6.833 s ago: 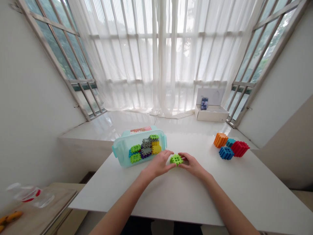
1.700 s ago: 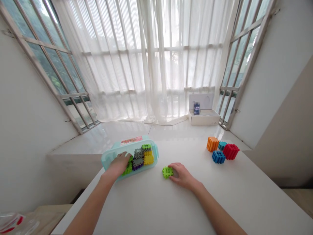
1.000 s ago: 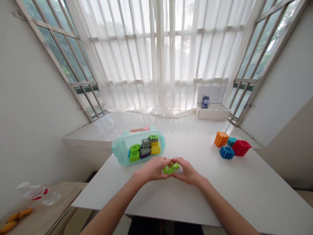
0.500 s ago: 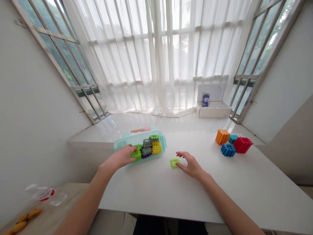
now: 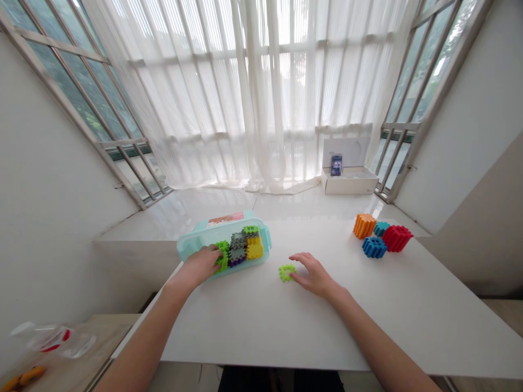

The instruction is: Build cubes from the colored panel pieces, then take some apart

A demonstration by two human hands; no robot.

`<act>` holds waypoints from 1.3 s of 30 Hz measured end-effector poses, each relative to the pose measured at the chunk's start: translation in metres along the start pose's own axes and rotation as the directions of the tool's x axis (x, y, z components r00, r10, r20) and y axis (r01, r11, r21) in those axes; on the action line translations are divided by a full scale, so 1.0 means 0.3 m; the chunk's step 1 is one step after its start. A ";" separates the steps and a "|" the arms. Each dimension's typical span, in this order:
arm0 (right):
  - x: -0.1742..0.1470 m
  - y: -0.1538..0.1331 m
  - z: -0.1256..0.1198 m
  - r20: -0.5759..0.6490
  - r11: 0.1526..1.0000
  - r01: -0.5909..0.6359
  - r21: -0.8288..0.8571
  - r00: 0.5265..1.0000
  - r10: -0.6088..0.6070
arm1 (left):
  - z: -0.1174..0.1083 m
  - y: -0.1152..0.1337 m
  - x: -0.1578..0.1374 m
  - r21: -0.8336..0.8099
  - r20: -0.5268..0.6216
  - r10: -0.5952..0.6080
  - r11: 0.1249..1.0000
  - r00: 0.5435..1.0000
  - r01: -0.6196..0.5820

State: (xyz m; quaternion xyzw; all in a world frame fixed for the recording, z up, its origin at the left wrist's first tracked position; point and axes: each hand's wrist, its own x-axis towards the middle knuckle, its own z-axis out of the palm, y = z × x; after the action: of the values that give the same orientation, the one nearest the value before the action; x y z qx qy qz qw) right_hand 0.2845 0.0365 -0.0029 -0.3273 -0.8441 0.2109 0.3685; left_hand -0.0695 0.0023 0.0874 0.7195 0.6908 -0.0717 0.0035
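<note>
My left hand (image 5: 203, 263) reaches into a pale teal plastic bin (image 5: 265, 242), its fingers curled on green interlocking building blocks (image 5: 223, 256) at the near left end. The fingertips are partly hidden there. Beside them in the bin lie grey blocks (image 5: 237, 255), yellow blocks (image 5: 254, 249) and another green block (image 5: 250, 230). A single light green, square, notched block (image 5: 286, 273) with an open middle lies flat on the white table. Close to its right side is my right hand (image 5: 311, 275), open, with thumb and fingers apart and the thumb tip at the block's edge.
Stacks of orange (image 5: 364, 225), blue (image 5: 374, 247), teal (image 5: 381, 228) and red blocks (image 5: 397, 238) stand on the table's right. A white open box (image 5: 351, 184) with a phone-like thing sits on the sill. At lower left are a plastic bottle (image 5: 57, 340) and yellow-orange fruit (image 5: 30, 375).
The view has shifted a little, so everything sits further left. My left hand has settled slightly deeper onto the green blocks; my right hand stays by the single block.
</note>
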 end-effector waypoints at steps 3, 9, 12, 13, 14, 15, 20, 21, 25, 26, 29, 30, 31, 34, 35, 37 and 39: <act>-0.004 0.007 0.001 0.075 1.000 0.019 -0.019 0.997 -0.018 | -0.008 0.014 -0.023 0.084 -0.041 -0.003 0.996 0.999 0.007; -0.005 0.024 0.010 0.110 1.000 0.012 -0.023 0.994 -0.009 | -0.043 0.149 -0.101 -0.076 -0.175 0.075 0.993 0.982 -0.090; -0.006 0.011 0.012 0.108 1.000 -0.019 0.023 0.994 0.016 | -0.021 0.286 -0.112 -0.232 -0.219 0.309 0.905 0.926 -0.357; -0.006 0.004 0.012 0.105 0.998 -0.027 0.050 0.994 0.022 | -0.007 0.331 -0.106 -0.265 -0.230 0.366 0.868 0.902 -0.420; -0.006 -0.003 0.011 0.104 0.996 -0.033 0.081 0.994 0.025 | 0.009 0.371 -0.098 -0.288 -0.238 0.418 0.831 0.876 -0.475; -0.005 -0.010 0.010 0.100 0.993 -0.037 0.114 0.995 0.025 | 0.025 0.403 -0.087 -0.311 -0.241 0.457 0.800 0.856 -0.514; -0.001 -0.039 0.009 0.064 0.965 -0.031 0.260 0.998 0.015 | 0.065 0.461 -0.041 -0.390 -0.206 0.500 0.746 0.841 -0.539; -0.001 -0.043 0.011 0.063 0.955 -0.031 0.295 0.998 0.013 | 0.065 0.460 -0.039 -0.410 -0.209 0.501 0.735 0.840 -0.540; -0.001 -0.071 0.018 0.079 0.915 -0.028 0.402 0.997 -0.004 | 0.043 0.445 -0.061 -0.470 -0.217 0.513 0.691 0.831 -0.549; -0.001 -0.079 0.015 0.079 0.912 -0.023 0.410 0.997 -0.010 | 0.032 0.435 -0.071 -0.471 -0.213 0.510 0.694 0.833 -0.545; 0.005 -0.104 -0.007 0.053 0.918 -0.019 0.396 0.999 -0.002 | -0.020 0.371 -0.099 -0.425 -0.189 0.462 0.757 0.866 -0.497; 0.007 -0.109 -0.017 0.037 0.922 -0.023 0.386 0.999 0.010 | -0.043 0.338 -0.104 -0.391 -0.179 0.427 0.796 0.886 -0.463; 0.010 -0.114 -0.026 0.019 0.925 -0.028 0.379 1.000 0.023 | -0.068 0.302 -0.105 -0.350 -0.173 0.375 0.841 0.911 -0.412; 0.014 -0.118 -0.040 -0.014 0.930 -0.029 0.367 0.999 0.037 | -0.131 0.197 -0.081 -0.156 -0.150 0.169 0.969 0.974 -0.192; 0.014 -0.117 -0.039 -0.016 0.931 -0.026 0.364 0.999 0.034 | -0.143 0.168 -0.065 -0.083 -0.142 0.089 0.991 0.986 -0.101; 0.014 -0.113 -0.031 -0.017 0.934 -0.017 0.358 1.000 0.024 | -0.147 0.123 -0.027 0.028 -0.102 -0.002 1.000 0.995 0.004; 0.013 -0.107 -0.020 -0.019 0.936 -0.006 0.352 1.000 0.013 | -0.130 0.090 0.013 0.076 -0.042 -0.020 0.997 0.999 0.023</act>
State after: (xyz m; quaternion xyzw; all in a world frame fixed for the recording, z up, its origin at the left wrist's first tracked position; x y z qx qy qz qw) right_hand 0.2742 0.0175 0.0222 -0.2624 -0.7873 0.3568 0.4290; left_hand -0.0386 0.0091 0.1230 0.7130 0.6951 -0.0832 -0.0392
